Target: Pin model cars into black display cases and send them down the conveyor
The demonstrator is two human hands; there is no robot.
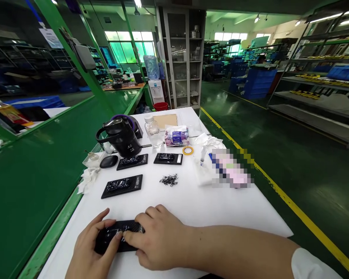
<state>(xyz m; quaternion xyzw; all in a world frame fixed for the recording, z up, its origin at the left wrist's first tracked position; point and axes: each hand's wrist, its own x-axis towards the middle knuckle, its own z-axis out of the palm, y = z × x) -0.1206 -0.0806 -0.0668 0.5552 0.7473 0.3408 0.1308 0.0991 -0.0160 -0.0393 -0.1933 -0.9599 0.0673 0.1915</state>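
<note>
Fig.: L hand & R hand clenched on flat blk moulded tray, prob. light, stiff; hold by long edges.

On the white table ahead of me: black electric kettle, plastic water bottle, tissue pack, yellow tape roll, small heap of black clippings, crumpled white wipes, plus one pixelated item near the right edge that I can't read. Past the far end, a bottled water dispenser stands beside a red bucket and a glass-front cabinet, with a green workbench along my left. To the right, blue crates and metal shelving sit beyond the yellow floor line.
</note>
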